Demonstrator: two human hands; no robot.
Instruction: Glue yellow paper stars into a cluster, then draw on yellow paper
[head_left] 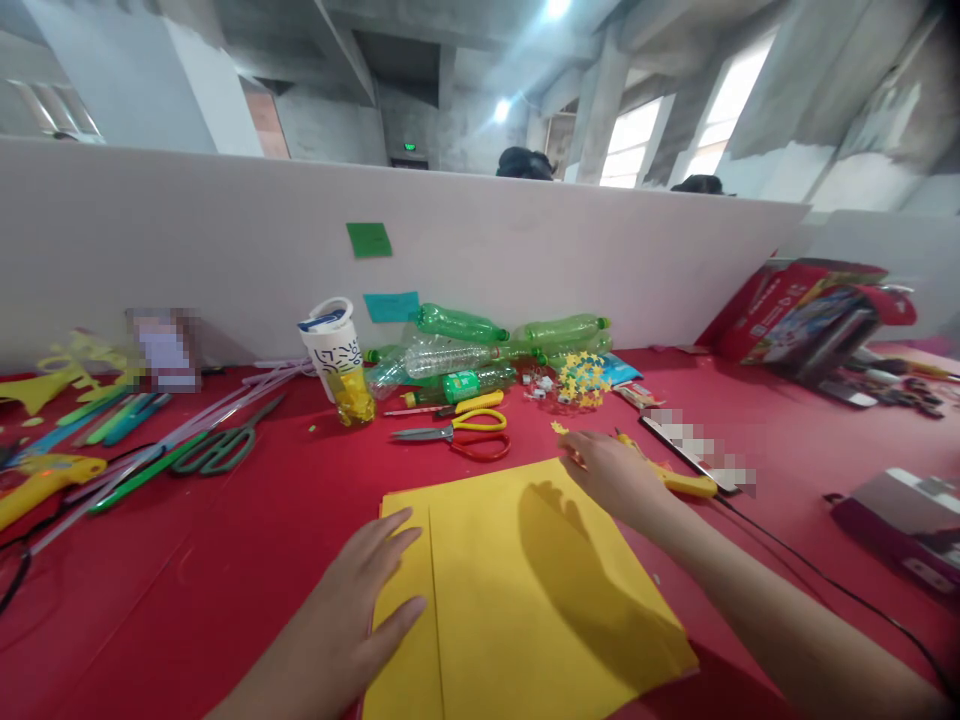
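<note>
A stack of yellow paper sheets (495, 600) lies in front of me, the top sheet set slightly across the one beneath. My left hand (367, 590) rests at the stack's left side, fingers apart and holding nothing. By the far right corner of the paper, my right hand (611, 470) has its fingers curled together; whether they grip anything is hidden. Its shadow falls across the yellow sheet. A small yellow star (559, 427) lies just beyond its fingertips. Next to that hand is a yellow glue gun (682, 482), partly covered by it.
Scissors (480, 435), a yellow cutter (478, 402), plastic bottles (457, 355) and a white cup (330, 345) stand or lie behind the paper. Green scissors (217, 450) and another glue gun (52, 478) are left. A phone (697, 455) and cable (817, 570) lie right.
</note>
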